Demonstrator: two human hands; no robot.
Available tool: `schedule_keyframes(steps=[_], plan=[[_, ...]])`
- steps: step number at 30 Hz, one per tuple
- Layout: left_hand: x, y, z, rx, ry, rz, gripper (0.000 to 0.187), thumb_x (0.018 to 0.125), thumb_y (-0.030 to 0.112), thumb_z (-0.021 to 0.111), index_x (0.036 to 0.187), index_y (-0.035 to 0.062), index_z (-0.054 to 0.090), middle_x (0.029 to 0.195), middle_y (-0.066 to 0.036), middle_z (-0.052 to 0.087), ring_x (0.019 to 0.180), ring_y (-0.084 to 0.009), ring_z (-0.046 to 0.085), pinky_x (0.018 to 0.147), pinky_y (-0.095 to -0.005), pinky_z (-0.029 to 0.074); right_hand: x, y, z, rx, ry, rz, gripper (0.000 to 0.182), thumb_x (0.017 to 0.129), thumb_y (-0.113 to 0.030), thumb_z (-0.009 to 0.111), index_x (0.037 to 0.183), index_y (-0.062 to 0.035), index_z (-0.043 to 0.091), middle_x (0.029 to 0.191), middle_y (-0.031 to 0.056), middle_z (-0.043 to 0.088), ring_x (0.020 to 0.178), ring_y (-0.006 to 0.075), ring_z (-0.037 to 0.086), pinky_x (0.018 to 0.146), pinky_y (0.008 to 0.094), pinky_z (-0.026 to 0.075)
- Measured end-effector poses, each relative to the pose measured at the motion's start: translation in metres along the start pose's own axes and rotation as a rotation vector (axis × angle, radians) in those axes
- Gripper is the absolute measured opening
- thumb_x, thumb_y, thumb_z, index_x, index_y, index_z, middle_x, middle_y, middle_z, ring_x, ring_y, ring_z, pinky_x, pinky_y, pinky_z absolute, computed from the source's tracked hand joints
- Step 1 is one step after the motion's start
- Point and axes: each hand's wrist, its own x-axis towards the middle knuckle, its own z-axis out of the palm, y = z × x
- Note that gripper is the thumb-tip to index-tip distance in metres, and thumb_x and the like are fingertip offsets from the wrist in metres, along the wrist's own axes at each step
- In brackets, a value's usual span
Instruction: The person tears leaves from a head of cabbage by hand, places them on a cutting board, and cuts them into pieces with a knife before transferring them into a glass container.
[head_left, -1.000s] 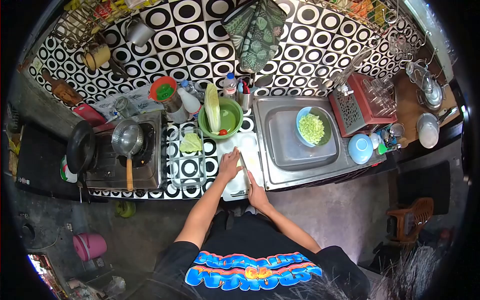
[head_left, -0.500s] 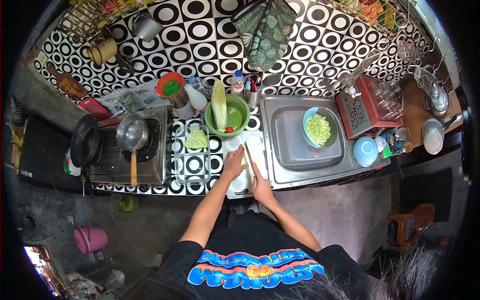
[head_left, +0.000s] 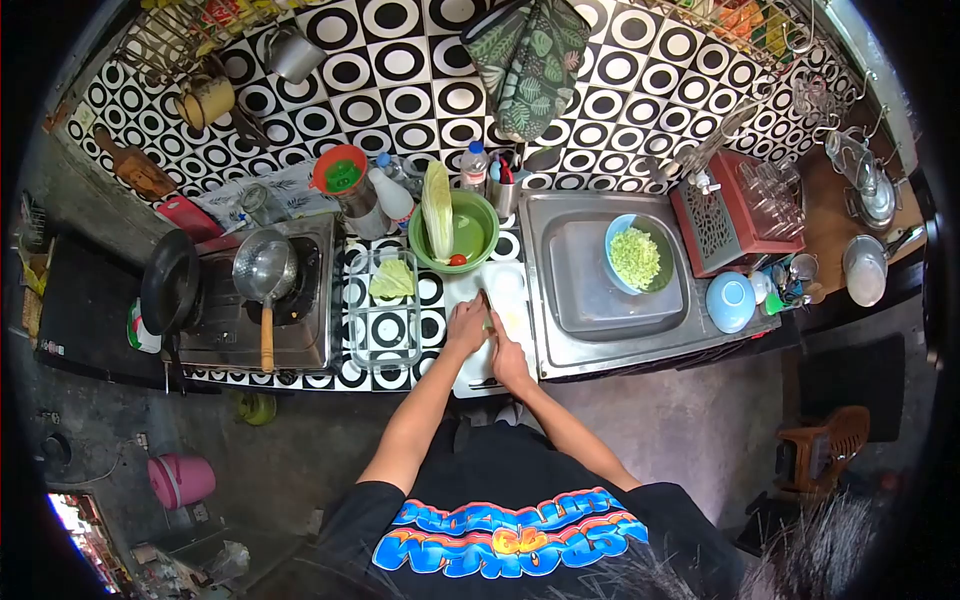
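Note:
A white cutting board (head_left: pixel 508 290) lies at the counter's front, between the glass dish and the sink. My right hand (head_left: pixel 508 360) is closed round the handle of a knife (head_left: pixel 488 302), whose blade points away from me. Right beside the blade, my left hand (head_left: pixel 468 325) rests on the board with its fingers bent together; whatever lies under them is too small to make out. Behind the board, a green bowl (head_left: pixel 480 245) holds a long cabbage (head_left: pixel 437 212) and a small tomato (head_left: pixel 457 260). Cabbage leaves (head_left: pixel 392 279) sit in the clear glass dish (head_left: pixel 385 352).
On the right, the steel sink (head_left: pixel 560 345) holds a blue bowl (head_left: pixel 612 262) of chopped pale-green vegetable (head_left: pixel 635 258). A stove (head_left: pixel 215 345) with a saucepan (head_left: pixel 265 265) and a black pan (head_left: pixel 170 280) stands left. Bottles (head_left: pixel 474 168) stand behind the green bowl.
My right hand has moved left and slightly toward me with the knife, closer to my left hand. My left hand has shifted slightly, its fingers more bent.

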Motion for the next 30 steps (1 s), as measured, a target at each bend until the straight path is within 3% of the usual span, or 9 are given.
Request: schedule_keyframes(steps=[2,6,9,10,13,14,19,22,30], plan=[[0.001,0.004,-0.006,-0.001,-0.015,-0.014,0.084,0.079,0.038,0.076,0.149,0.0069,0.039,0.16,-0.009,0.03,0.128,-0.0318,0.045,0.114,-0.0418,0.032,0.0,0.007,0.005,-0.006,0.048,-0.06,0.059,0.098,-0.007,0.041,0.155,-0.0169,0.028,0.078,0.034,0.063,0.071,0.0536,0.061,0.068,0.0572,0.049],[0.0,-0.004,0.005,0.014,0.011,0.013,0.084,0.079,0.04,0.076,0.148,0.0055,0.041,0.161,-0.008,0.029,0.126,-0.0309,0.045,0.114,-0.0411,0.032,-0.019,-0.006,-0.021,0.052,-0.093,0.113,0.065,0.095,-0.004,0.04,0.155,-0.023,0.026,0.081,0.0387,0.061,0.078,0.0561,0.06,0.071,0.0624,0.045],[0.002,0.001,0.002,-0.018,0.009,0.007,0.085,0.078,0.04,0.076,0.148,0.0056,0.041,0.161,-0.007,0.028,0.127,-0.0303,0.045,0.114,-0.0402,0.032,-0.053,-0.002,-0.029,0.021,-0.048,0.039,0.066,0.095,-0.003,0.04,0.156,-0.0235,0.025,0.079,0.038,0.061,0.078,0.0561,0.06,0.072,0.0626,0.044],[0.0,0.001,0.005,-0.019,0.018,0.011,0.086,0.078,0.04,0.077,0.148,0.0057,0.041,0.161,-0.007,0.028,0.127,-0.0302,0.045,0.114,-0.04,0.033,-0.056,0.002,-0.032,0.014,-0.063,0.012,0.069,0.094,0.0,0.043,0.157,-0.0184,0.021,0.068,0.0338,0.059,0.067,0.0531,0.06,0.062,0.0579,0.045],[-0.002,-0.002,0.001,0.003,0.044,0.01,0.083,0.077,0.037,0.078,0.146,0.0068,0.044,0.16,-0.008,0.031,0.127,-0.0306,0.045,0.113,-0.0403,0.034,-0.053,0.003,-0.025,-0.009,-0.102,0.073,0.07,0.093,0.001,0.043,0.157,-0.0188,0.023,0.072,0.0351,0.06,0.07,0.0539,0.06,0.065,0.0583,0.045],[-0.001,-0.001,0.001,0.008,0.027,-0.002,0.081,0.077,0.036,0.078,0.145,0.0068,0.045,0.16,-0.008,0.031,0.127,-0.0307,0.045,0.113,-0.0404,0.034,-0.049,0.009,-0.014,0.022,0.003,-0.057,0.067,0.094,-0.001,0.042,0.156,-0.0194,0.025,0.075,0.0366,0.06,0.073,0.055,0.06,0.069,0.0586,0.046],[0.001,-0.001,0.006,-0.027,0.029,0.011,0.069,0.077,0.032,0.078,0.137,0.0074,0.053,0.16,-0.009,0.031,0.128,-0.0314,0.045,0.112,-0.041,0.035,-0.002,-0.004,-0.009,0.057,-0.064,0.106,0.062,0.096,-0.007,0.039,0.155,-0.0212,0.027,0.08,0.0362,0.062,0.076,0.0552,0.061,0.07,0.0586,0.047],[0.002,0.0,0.004,-0.005,-0.016,-0.016,0.074,0.077,0.034,0.079,0.14,0.0085,0.051,0.16,-0.007,0.031,0.128,-0.0306,0.045,0.112,-0.0411,0.035,0.002,0.002,-0.004,0.067,-0.023,0.033,0.064,0.095,-0.006,0.039,0.155,-0.0226,0.026,0.075,0.0353,0.061,0.073,0.0557,0.06,0.069,0.061,0.046],[0.004,-0.006,0.011,-0.043,0.022,-0.004,0.088,0.076,0.038,0.079,0.149,0.0086,0.04,0.162,-0.006,0.028,0.127,-0.0302,0.045,0.113,-0.0391,0.035,-0.081,0.01,-0.039,-0.05,-0.168,0.121,0.071,0.093,-0.001,0.045,0.157,-0.0239,0.022,0.078,0.0334,0.062,0.075,0.0561,0.06,0.074,0.0604,0.045]])
